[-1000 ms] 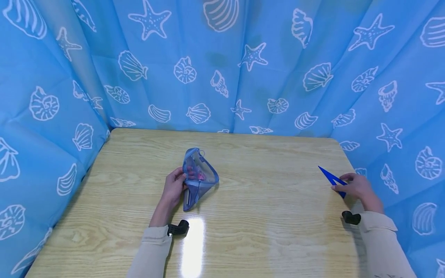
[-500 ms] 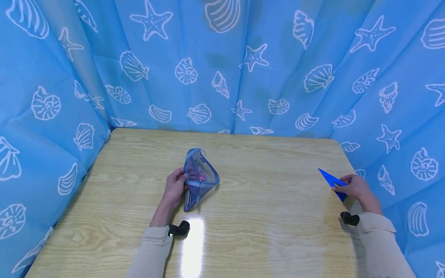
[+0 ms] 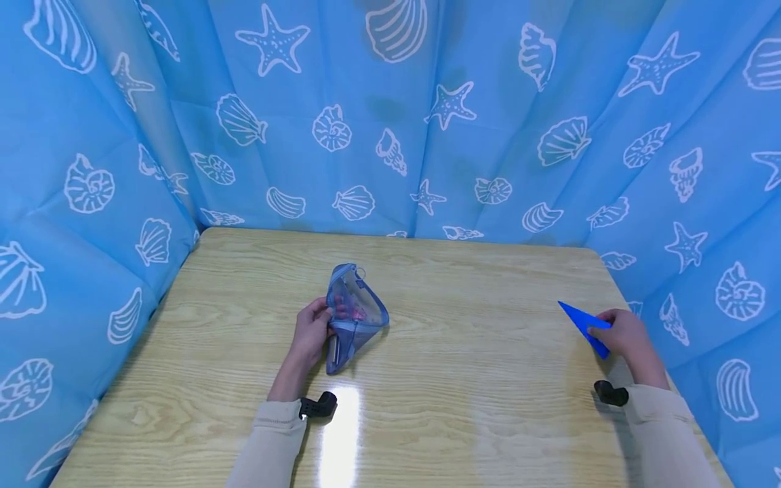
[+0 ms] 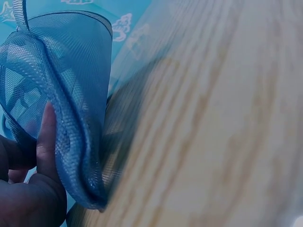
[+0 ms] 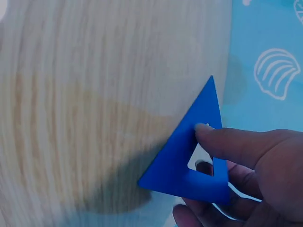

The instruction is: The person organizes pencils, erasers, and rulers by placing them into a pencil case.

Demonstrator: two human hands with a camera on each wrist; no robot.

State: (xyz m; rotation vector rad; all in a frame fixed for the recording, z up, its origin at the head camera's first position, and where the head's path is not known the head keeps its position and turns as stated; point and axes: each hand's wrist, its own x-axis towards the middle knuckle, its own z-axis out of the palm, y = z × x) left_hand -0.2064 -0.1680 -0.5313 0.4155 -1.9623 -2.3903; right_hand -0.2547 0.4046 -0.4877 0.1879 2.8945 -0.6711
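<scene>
A blue mesh zip pouch (image 3: 365, 332) stands near the middle-left of the table, its mouth spread wide toward the upper right. My left hand (image 3: 310, 332) grips its left edge, thumb on one side of the mesh; the left wrist view shows the pouch (image 4: 80, 71) close up with fingers at its rim. Something pink (image 3: 358, 313) shows inside through the mesh. Over at the right side, my right hand (image 3: 624, 335) pinches a blue triangular set square (image 5: 175, 165) with a cut-out in its middle. The thumb lies on its face beside the cut-out, fingers behind.
The light wood table (image 3: 476, 352) runs between the two hands. Blue curtain (image 3: 390, 122) with white shells and starfish encloses the back and both sides, close to the right hand. A bright light reflection (image 3: 339, 434) lies in front of the pouch.
The set square has turned in my right hand so its broad face shows more in the head view, and it sits slightly lower. My left hand keeps its grip on the pouch. The head view shifts slightly.
</scene>
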